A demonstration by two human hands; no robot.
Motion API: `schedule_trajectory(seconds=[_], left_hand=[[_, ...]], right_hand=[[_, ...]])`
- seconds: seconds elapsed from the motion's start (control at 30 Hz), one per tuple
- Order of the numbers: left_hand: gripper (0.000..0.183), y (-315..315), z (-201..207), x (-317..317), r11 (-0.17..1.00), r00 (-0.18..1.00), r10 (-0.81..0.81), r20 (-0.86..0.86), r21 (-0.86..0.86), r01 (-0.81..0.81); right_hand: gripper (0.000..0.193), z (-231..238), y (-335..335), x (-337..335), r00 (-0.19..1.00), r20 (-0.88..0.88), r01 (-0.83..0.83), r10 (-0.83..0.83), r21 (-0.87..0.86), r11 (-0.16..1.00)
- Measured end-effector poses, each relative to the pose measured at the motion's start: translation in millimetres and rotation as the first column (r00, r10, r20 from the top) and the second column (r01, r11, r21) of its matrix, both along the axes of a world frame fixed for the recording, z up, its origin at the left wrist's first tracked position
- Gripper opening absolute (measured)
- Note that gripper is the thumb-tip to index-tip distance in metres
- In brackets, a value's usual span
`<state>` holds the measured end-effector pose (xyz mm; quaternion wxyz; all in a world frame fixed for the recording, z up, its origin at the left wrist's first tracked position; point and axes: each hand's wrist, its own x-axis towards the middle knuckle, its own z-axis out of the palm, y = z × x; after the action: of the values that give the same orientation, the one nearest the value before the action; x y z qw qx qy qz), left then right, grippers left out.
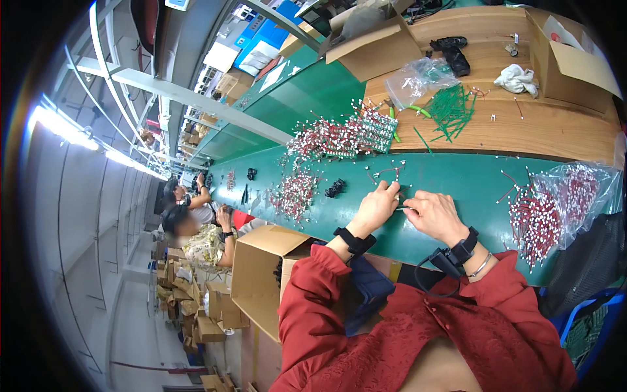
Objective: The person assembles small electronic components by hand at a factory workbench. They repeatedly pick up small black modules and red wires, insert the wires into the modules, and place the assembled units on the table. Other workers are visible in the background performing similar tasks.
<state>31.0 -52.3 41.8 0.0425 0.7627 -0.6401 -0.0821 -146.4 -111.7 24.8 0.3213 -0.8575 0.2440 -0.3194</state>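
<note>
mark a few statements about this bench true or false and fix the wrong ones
1. The left hand and right hand are close together over the green tabletop. True.
2. The crumpled white cloth lies on the green tabletop. False: it lies on the wooden surface.
3. Red-and-white wired parts lie right of the right hand. True.
4. The wearer's sleeves are blue. False: they are red.

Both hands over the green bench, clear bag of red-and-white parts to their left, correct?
Wrong side: in the head view, the clear bag of red-and-white parts lies to the right of both the left hand and the right hand. They are over the green bench, as stated.
</note>
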Motion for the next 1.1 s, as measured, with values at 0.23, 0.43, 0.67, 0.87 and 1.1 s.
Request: schedule_trajectory(seconds=[0.23,0.43,0.67,0.87,1.1], left_hand=[[0.009,34,47,6,0.931,0.634,0.363,-0.683,0.288,-0.223],[0.007,98,173,19,0.872,0.394,0.403,-0.826,0.216,-0.439],[0.007,159,355,46,0.569,0.699,0.121,-0.705,-0.528,-0.630],[0.016,187,482,23,0.663,0.859,0.030,-0.511,-0.633,-0.399],[0.013,94,461,77,0.617,0.800,0.007,-0.599,-0.627,-0.475]], right_hand=[[0.013,6,2,1,0.996,0.086,-0.016,0.007,0.100,0.995],[0.014,9,9,3,0.987,0.156,-0.069,0.044,0.158,0.985],[0.014,6,11,3,0.988,0.144,-0.086,0.059,0.186,0.979],[0.015,4,9,3,0.990,0.127,-0.077,0.056,0.169,0.983],[0.015,5,7,3,0.993,0.109,-0.060,0.043,0.153,0.986]])
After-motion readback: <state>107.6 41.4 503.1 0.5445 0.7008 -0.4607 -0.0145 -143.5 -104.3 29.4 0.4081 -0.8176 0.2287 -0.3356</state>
